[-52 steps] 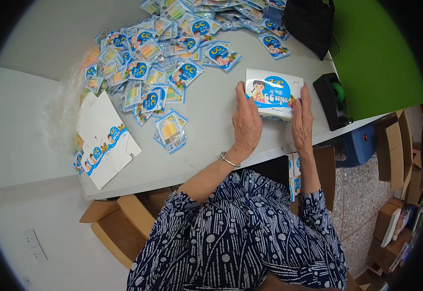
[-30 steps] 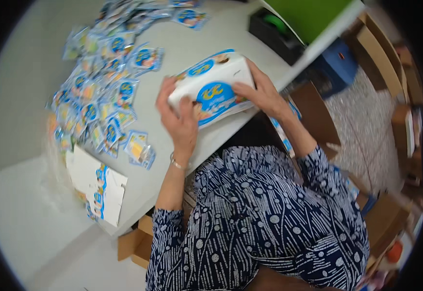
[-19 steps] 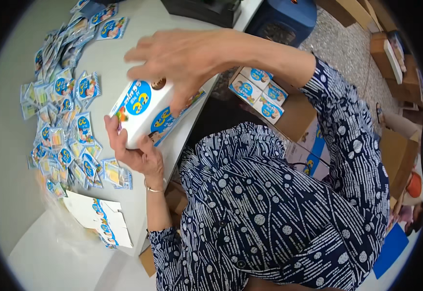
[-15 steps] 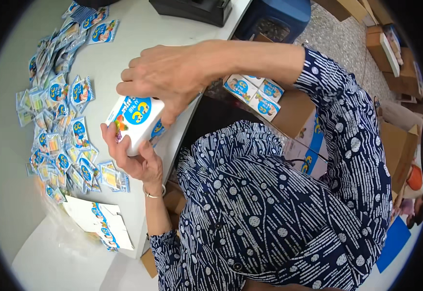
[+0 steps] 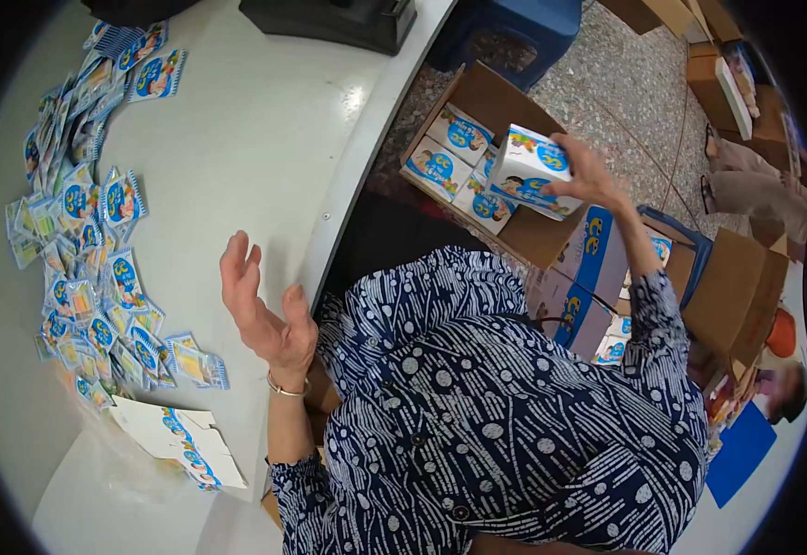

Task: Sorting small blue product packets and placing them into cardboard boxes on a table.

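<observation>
I find the right hand (image 5: 590,178) closed on one end of a white-and-blue box (image 5: 526,174), held above similar boxes (image 5: 439,166) in an open brown carton (image 5: 498,97), contact undetermined; the left hand (image 5: 274,324) is loosely open, holding nothing, by the table's near edge. The pale table (image 5: 255,139) shows glare and bears heaped sachets (image 5: 98,268) and white printed cardboard (image 5: 181,437). Beyond, I record speckled flooring (image 5: 612,88), a blue stool (image 5: 542,42) and another carton (image 5: 737,291).

1. Smooth pale-grey tabletop (image 5: 265,139): small blue-and-clear plastic sachets (image 5: 126,277) heaped along its left side.
2. Near its lower corner: flat white blue-banded cardboard sheet (image 5: 181,439).
3. Toward its top: black tape dispenser (image 5: 334,20).
4. Speckled grey floor (image 5: 598,88): blue plastic stool (image 5: 547,42).
</observation>
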`<state>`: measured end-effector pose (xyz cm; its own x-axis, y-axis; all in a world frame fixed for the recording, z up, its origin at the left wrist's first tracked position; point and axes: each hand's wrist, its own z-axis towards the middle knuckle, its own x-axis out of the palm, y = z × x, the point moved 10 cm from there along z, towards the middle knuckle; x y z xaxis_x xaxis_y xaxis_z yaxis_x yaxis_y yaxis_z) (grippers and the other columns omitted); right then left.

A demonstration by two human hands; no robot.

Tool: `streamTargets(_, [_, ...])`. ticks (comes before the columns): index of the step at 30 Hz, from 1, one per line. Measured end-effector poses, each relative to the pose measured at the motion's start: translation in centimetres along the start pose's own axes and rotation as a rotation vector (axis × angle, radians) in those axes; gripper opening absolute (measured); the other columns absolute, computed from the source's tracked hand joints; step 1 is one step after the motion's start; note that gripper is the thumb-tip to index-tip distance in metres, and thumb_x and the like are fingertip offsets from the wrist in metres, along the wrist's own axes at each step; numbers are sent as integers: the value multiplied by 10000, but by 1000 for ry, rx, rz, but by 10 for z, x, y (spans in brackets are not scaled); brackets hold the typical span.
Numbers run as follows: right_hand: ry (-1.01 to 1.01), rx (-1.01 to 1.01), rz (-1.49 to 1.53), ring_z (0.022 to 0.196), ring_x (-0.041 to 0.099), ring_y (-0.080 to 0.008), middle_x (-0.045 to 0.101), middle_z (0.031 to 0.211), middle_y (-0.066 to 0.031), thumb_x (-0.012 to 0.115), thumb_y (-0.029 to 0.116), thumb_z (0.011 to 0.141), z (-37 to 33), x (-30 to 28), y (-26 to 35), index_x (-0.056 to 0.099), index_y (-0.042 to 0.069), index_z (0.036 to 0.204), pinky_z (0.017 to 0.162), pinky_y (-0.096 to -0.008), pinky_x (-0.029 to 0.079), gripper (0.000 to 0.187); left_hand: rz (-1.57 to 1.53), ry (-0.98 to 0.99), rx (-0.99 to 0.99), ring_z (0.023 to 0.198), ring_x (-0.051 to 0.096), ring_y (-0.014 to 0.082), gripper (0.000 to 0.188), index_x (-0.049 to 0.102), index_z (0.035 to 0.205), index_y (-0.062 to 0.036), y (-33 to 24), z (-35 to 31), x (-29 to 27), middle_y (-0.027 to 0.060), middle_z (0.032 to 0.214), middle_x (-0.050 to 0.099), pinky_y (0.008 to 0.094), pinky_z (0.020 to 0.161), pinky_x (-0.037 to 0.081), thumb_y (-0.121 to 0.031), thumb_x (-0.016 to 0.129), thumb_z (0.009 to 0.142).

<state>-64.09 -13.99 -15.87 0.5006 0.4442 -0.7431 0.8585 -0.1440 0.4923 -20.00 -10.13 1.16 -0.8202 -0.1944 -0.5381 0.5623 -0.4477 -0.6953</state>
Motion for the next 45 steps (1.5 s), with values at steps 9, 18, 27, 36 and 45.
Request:
streamTargets(9, [97,236,-172,1212,488,-366,527,1288,-211,856,421,562,72,140,-126,448,37,1305,1002,-464,397,931,-22,86,-77,1214,510,432,436,388,1352,-5,6,-4,14,275,1410,382,488,956,484,-89,527,947])
streamTargets(18, [207,357,-254,1291,409,-379,455,1371,-208,808,551,600,69,167,-165,376,53,1369,1046,-502,347,1013,16,138,-139,1191,537,408,434,386,1353,-1,9,-9,23,271,1414,388,459,954,477,-104,526,955])
streamTargets(27, [138,164,-772,1115,555,-356,537,1261,-197,681,435,799,76,190,-145,454,-71,1268,874,-434,506,726,64,146,-169,1169,559,371,461,401,1349,-10,14,-7,28,250,1403,411,429,943,473,-27,540,910])
streamTargets(36, [395,96,-442,913,654,-349,662,965,-218,587,241,848,127,201,-187,654,-32,1046,829,-431,530,344,149,174,-216,1171,558,362,462,456,1308,-1,15,2,31,246,1365,456,420,983,460,33,569,861])
streamTargets(45, [89,113,-951,897,666,-275,620,1060,-204,587,139,818,108,190,-102,593,-55,1084,696,-331,557,329,146,153,-263,1161,569,336,419,498,1269,13,21,2,33,242,1336,487,402,981,464,28,579,858])
